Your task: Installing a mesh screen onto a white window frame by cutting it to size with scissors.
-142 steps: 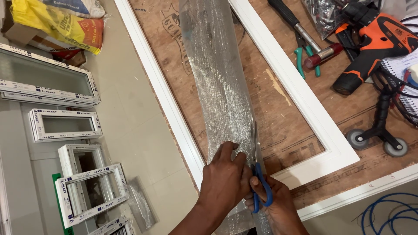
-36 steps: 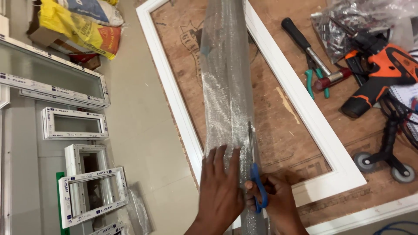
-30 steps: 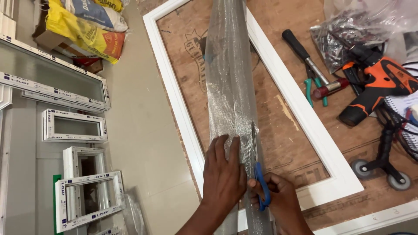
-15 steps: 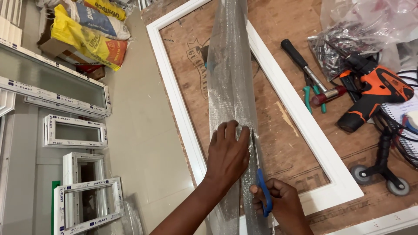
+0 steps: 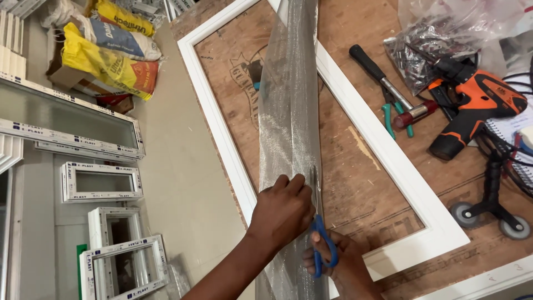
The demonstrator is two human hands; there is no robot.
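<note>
Left hand (image 5: pixel 280 208) slid up mesh strip (image 5: pixel 288 122), pressing flat; right hand (image 5: pixel 338 264), part hidden, clamped on blue scissors (image 5: pixel 322 244).

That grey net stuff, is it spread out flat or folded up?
Folded. The grey mesh lies as a long narrow doubled strip across the white frame, pressed by the left hand while the right hand works blue-handled scissors.

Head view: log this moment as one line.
left hand: pressing mesh flat | right hand: holding blue scissors, blades in mesh | mesh over white frame on bench | drill, hammer to the right
</note>
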